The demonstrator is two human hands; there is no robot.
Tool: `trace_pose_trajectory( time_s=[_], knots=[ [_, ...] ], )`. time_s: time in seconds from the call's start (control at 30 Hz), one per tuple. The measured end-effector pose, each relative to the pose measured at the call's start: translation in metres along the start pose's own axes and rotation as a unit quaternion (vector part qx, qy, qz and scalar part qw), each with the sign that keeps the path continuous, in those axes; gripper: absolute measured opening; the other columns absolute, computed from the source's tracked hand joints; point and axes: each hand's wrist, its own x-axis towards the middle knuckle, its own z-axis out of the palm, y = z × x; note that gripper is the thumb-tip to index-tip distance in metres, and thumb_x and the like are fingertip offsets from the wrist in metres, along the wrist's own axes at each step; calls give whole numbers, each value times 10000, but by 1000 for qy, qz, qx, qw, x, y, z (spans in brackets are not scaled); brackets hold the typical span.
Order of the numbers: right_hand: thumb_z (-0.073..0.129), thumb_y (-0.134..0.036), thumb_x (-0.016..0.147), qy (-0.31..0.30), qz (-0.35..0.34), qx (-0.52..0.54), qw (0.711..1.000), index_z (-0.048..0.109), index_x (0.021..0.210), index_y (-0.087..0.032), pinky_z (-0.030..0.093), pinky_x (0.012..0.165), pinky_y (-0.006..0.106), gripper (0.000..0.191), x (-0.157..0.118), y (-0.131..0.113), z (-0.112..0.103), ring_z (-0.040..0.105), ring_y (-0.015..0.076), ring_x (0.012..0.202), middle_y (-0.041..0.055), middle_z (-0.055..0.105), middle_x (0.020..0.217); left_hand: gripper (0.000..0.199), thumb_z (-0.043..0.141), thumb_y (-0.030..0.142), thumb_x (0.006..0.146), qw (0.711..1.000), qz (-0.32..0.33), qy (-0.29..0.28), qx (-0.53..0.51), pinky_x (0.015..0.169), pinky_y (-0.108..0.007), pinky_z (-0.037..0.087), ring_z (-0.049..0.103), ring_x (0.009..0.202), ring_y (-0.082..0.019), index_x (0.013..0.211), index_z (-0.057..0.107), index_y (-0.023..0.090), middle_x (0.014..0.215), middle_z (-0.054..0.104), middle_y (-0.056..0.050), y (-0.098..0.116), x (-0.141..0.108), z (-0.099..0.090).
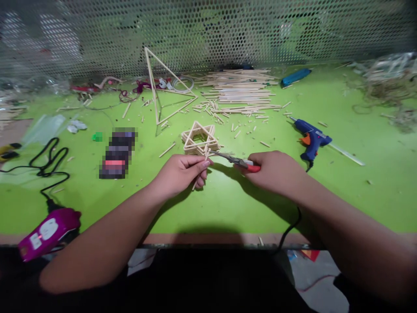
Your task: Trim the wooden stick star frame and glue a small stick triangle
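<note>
My left hand (187, 173) pinches a thin wooden stick (194, 184) between thumb and fingers, its upper end pointing away from me. My right hand (272, 171) is closed around the red handles of a pair of pliers (243, 163). The jaws of the pliers reach left to the far end of the stick; whether they touch it is hard to tell. Just beyond my left hand sits a star-shaped stack of wooden sticks (199, 138). To the right of my right hand lies a blue glue gun (313, 138) with a clear glue stick in its back.
A large triangular stick frame (153, 87) stands behind the star. A pile of wooden sticks (241, 87) with short offcuts lies at the back. A blurred phone (117, 153) and a magenta corded device (50, 230) are to my left. A perforated metal screen (208, 34) closes off the far side.
</note>
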Motion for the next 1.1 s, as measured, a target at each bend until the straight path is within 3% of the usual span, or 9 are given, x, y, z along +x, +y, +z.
trace_pose_trajectory(
  time_s=[0.17,0.3,0.43,0.63,0.9,1.1],
  knots=[
    [608,-600,913,-6,6,-13,1000,685,750,-274,309,581,370,373,4,-1,0,509,240,610,85,683,706,484,993,556,769,1000,-20,10,-2,508,-261,591,684,535,-136,931,827,131,693,726,-24,-1,1,2],
    [586,-657,930,-7,25,-14,1000,662,723,-265,309,586,376,450,8,3,1,510,238,608,89,675,699,494,974,569,793,1000,-10,17,6,510,-265,606,672,538,-133,967,824,132,684,708,-14,0,0,1],
    [553,-733,961,13,-18,22,1000,596,702,-261,319,583,362,540,8,15,2,505,221,610,63,651,677,494,948,571,834,1000,-12,5,1,537,-274,626,682,564,-137,1025,798,141,717,703,-11,0,-1,-3],
    [602,-580,983,1,-72,56,996,586,907,-267,375,620,335,322,0,26,-3,609,233,705,39,707,808,395,810,559,986,998,26,-37,-32,656,-323,671,653,629,-129,1084,715,189,759,591,41,1,-1,-3],
    [607,-538,988,-16,-87,83,993,576,978,-267,409,665,341,274,-4,18,-2,639,241,760,43,724,890,278,704,466,1082,995,66,-66,-32,603,-222,476,503,632,-100,1099,699,189,741,493,53,-2,-4,0],
    [598,-578,975,-29,-91,93,991,552,938,-267,398,633,336,316,-8,11,-4,622,228,718,38,708,839,309,701,488,1070,996,49,-76,-23,611,-261,501,524,639,-119,1035,708,180,760,506,36,0,-5,4]
  ],
)
